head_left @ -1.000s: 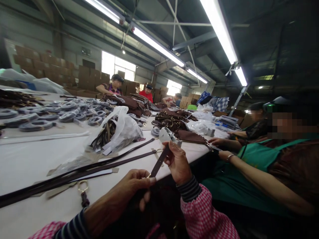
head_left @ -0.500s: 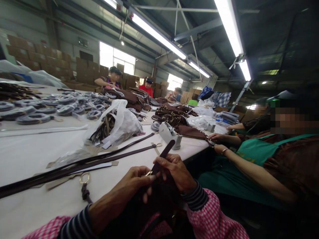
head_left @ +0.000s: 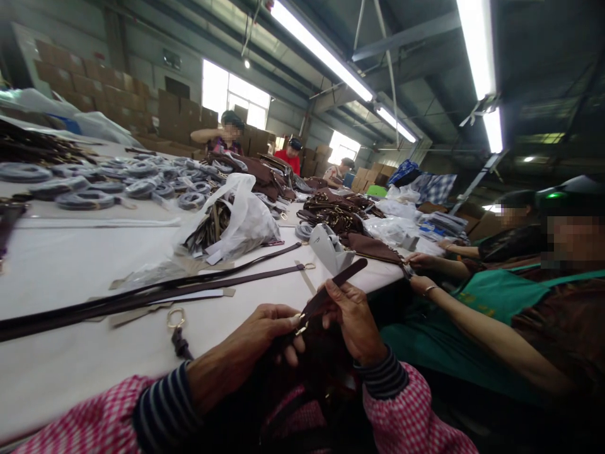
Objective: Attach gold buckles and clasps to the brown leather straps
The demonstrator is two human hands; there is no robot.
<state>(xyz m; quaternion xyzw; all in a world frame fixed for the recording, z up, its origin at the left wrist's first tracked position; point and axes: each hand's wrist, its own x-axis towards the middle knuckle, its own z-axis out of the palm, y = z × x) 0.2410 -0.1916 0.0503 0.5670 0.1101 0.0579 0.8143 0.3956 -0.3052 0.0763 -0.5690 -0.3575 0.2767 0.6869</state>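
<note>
A dark brown leather strap with a rounded end is held between my two hands over the table's near edge. My left hand pinches it beside a gold buckle. Higher up, my right hand grips the strap between thumb and fingers, and its tip sticks out up and to the right. Dark material below my hands is too dim to make out. On the table to the left of my left hand lies a gold ring on a knotted brown strap end.
Long brown straps cross the white table. Beyond them are a plastic bag of strips, a white tape dispenser, wrapped grey coils and heaped brown bags. A co-worker in a green apron sits at right.
The view has shifted, so the scene sits further right. Both hands keep hold of the strap, which now leans more to the right, and the gold buckle shows more.
</note>
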